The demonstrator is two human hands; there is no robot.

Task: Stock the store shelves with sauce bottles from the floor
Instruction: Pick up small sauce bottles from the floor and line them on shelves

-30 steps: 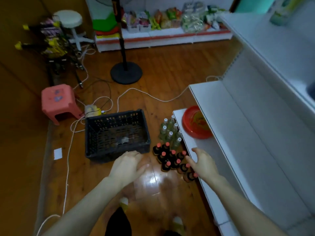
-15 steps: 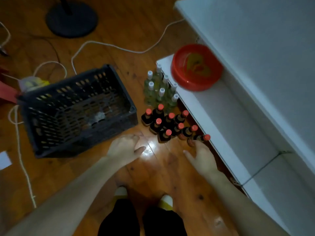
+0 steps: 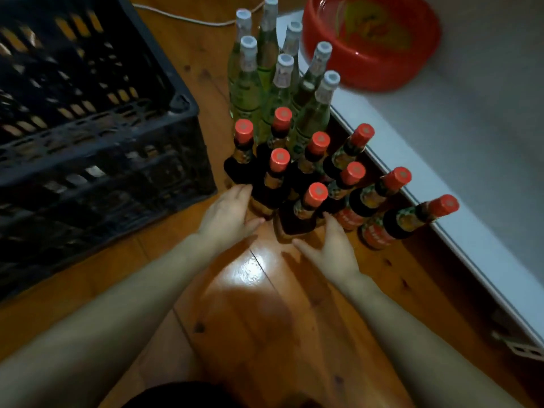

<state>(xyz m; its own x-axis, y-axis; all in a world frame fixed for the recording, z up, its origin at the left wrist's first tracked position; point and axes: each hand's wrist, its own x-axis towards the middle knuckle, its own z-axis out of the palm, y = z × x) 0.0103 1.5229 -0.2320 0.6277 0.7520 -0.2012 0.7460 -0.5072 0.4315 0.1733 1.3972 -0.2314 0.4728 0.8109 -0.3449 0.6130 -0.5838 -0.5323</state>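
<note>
now: both hands are open, and i hold nothing.
left hand: fingers straight, tips against the foot of the left bottle.
right hand: fingers spread, thumb out, tips at the side of the front bottle; it looks like a touch, not a wrap.
front bottle: upright on the floor, red cap, nearest me, between my two hands.
dark bottles: tight cluster on the floor, just beside the shelf edge; none on it.
pale bottles: right behind the dark ones.
bowl: red, at the shelf's far end.
crate: left of the bottles, near them.
step: i judge this the reach for a first pickup; stocking is not begun.
next: curl fingers round a bottle's body, lift it straight up so its neighbours stay standing, then carry it right to the shelf.
</note>
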